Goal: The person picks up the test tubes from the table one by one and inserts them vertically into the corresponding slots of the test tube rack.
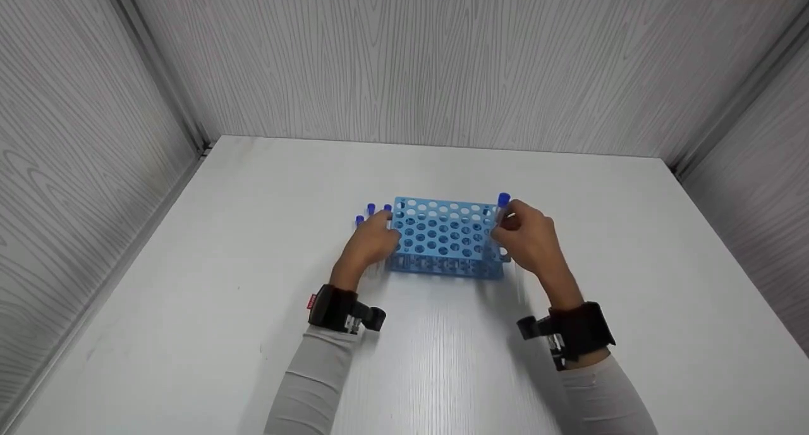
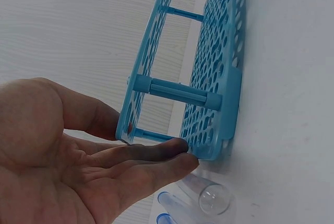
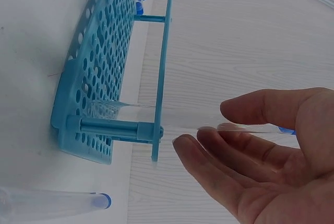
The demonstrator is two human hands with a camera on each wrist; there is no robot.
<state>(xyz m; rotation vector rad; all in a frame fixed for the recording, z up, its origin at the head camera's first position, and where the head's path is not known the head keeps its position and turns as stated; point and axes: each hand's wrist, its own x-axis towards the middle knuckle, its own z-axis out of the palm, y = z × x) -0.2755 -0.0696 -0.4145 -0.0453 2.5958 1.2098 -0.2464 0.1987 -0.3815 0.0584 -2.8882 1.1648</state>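
Observation:
A blue test tube rack (image 1: 442,238) with rows of round holes stands on the white table. My left hand (image 1: 371,236) grips its left end; in the left wrist view the thumb is at the top plate and the fingertips (image 2: 180,145) reach past the end. On the other side, my right hand (image 1: 529,236) pinches a clear test tube with a blue cap (image 1: 504,200) between thumb and fingers. The lower part of that tube (image 3: 138,113) passes through the top plate at the right end. Its bottom is near the lower plate; whether it touches, I cannot tell.
Several blue-capped tubes (image 1: 359,220) are beside the rack's left end, partly hidden by the left hand. Another clear tube (image 3: 52,205) is on the table near the right end. Grey wood-grain panels (image 1: 404,62) enclose the table at the back and sides.

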